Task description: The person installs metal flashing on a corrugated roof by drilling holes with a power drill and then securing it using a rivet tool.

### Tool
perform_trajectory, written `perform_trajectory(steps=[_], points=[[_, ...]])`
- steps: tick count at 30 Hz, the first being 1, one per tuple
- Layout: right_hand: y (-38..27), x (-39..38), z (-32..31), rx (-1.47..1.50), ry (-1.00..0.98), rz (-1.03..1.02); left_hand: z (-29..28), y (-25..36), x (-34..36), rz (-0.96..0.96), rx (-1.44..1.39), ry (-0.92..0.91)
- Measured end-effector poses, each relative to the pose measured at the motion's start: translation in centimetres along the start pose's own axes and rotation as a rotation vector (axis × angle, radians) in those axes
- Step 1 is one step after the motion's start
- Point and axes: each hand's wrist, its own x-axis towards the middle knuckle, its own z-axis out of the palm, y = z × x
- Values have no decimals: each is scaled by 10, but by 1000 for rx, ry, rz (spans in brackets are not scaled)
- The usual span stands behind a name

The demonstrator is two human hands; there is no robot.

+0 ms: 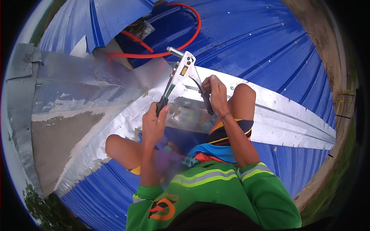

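A hand riveter [185, 67] with a white-grey head and black grips is raised in front of me, its handles spread wide and its nose pointing up and to the left. My left hand [154, 122] is closed around the lower end of its left handle. On the other side, my right hand [216, 94] is closed at the right handle, thumb and forefinger pressed together near its upper part. Whether a small piece sits between those fingertips is too small to tell. Beneath the tool lies silvery sheet metal flashing [269, 111].
Blue ribbed roofing [246, 42] slopes away around me. A red hose [198, 27] loops at the far side, near a gap holding some clutter [140, 30]. A grey wall top [65, 142] with crumpled metal sheet is at left. Bare ground [322, 34] shows beyond the right roof edge.
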Motion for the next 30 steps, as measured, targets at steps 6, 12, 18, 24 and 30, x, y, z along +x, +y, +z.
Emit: perform_trajectory(steps=[6,12,18,24,30], points=[[-39,-17,-73,-206,272,-224,-107,10,-28,29,204,272],[29,-68,-199,-510,452,-146,-207,-2,-40,57,712,202],[137,-233,-305,-883,847,545,-218,-34,-41,-76,801,-47],[233,-342,-293,-826,707,1053,-249,-170,-85,-271,576,-134],[267,-292,-234,-231,638,1052,-213,-320,-215,-236,606,-3]])
